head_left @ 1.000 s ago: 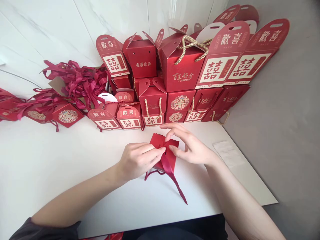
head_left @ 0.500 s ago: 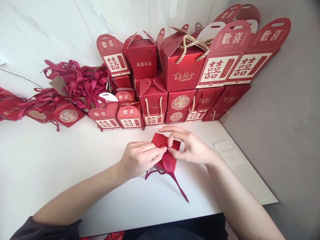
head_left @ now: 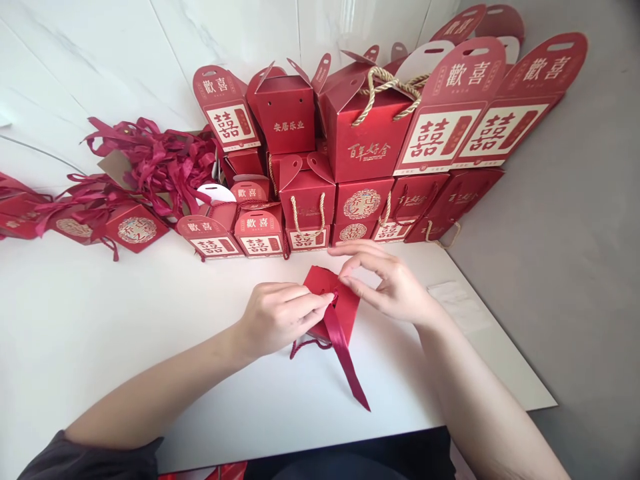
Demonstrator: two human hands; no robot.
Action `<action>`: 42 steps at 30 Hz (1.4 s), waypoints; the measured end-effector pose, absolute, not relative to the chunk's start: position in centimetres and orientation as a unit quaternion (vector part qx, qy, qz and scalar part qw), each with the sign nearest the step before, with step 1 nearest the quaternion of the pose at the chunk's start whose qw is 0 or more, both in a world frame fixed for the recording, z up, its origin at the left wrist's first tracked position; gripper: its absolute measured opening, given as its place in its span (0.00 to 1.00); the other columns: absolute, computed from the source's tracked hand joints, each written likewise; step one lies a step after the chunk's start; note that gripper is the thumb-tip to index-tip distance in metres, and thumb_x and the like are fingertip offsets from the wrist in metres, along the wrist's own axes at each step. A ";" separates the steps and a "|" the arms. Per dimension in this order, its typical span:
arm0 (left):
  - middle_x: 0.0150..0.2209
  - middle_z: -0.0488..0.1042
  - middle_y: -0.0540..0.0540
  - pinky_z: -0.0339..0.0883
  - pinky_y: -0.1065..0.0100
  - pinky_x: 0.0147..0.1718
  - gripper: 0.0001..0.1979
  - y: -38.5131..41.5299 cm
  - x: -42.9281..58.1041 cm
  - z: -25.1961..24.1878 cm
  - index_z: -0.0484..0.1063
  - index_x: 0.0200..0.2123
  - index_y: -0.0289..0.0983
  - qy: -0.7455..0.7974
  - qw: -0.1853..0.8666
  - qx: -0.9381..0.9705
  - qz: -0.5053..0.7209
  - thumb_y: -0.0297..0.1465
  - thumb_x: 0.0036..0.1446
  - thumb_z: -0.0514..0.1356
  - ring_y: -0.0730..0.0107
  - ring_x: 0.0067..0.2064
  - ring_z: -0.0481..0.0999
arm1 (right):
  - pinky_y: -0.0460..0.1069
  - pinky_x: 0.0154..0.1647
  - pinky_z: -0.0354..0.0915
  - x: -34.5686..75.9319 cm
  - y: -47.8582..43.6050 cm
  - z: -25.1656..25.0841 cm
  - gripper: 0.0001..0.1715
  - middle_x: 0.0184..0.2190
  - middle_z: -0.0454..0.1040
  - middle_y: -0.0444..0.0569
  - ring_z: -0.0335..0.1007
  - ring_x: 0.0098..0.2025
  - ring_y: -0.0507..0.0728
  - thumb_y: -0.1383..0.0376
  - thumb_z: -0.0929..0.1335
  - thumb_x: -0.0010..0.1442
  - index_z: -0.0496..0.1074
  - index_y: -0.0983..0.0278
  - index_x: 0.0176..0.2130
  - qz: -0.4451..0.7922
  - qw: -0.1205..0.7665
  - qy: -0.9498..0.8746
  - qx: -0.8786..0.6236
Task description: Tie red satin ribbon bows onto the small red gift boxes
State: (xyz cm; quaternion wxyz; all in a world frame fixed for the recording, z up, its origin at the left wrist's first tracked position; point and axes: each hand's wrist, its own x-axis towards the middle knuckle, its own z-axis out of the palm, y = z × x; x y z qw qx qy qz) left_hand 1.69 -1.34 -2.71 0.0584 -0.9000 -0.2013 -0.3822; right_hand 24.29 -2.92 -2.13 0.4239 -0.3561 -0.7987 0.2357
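A small red box [head_left: 347, 319] stands on the white table, its top partly under my fingers. My left hand [head_left: 280, 317] pinches a dark red ribbon [head_left: 343, 347] near a hole in the top of the box. One flat end of the ribbon hangs over the front and lies on the table. Over the right side of the box is my right hand [head_left: 387, 280], thumb and index fingertips close together; whether anything thin is between them is hard to tell. A twisted dark red cord [head_left: 303, 345] shows at the lower left of the box.
Stacked red gift boxes [head_left: 365, 143] line the back of the white table [head_left: 240, 413]. A heap of dark red ribbons [head_left: 160, 160] lies at the back left, beside more boxes [head_left: 137, 230]. A grey wall [head_left: 575, 233] borders the right side.
My right hand has moved a little right, away from my left fingertips. The hanging ribbon end has swung slightly left and shows more of its flat side. My left hand has stayed in place.
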 end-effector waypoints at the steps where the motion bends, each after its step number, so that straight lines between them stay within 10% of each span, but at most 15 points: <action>1: 0.18 0.68 0.57 0.59 0.74 0.21 0.04 -1.4 1.7 -2.7 0.74 0.29 0.38 -0.201 0.056 -0.899 -0.385 0.24 0.55 0.64 0.80 0.19 0.62 | 0.63 0.61 0.61 24.4 -2.9 -2.1 0.06 0.56 0.72 0.51 0.64 0.61 0.61 0.70 0.66 0.63 0.71 0.59 0.38 0.236 0.428 -0.792 -0.365; 42: 0.18 0.68 0.57 0.58 0.72 0.21 0.05 -1.4 1.8 -2.8 0.74 0.28 0.38 -0.195 0.049 -0.902 -0.383 0.24 0.53 0.65 0.79 0.20 0.61 | 0.58 0.66 0.52 23.8 -3.3 -1.8 0.10 0.63 0.64 0.50 0.53 0.68 0.61 0.75 0.68 0.53 0.66 0.61 0.31 0.433 0.317 -0.755 -0.375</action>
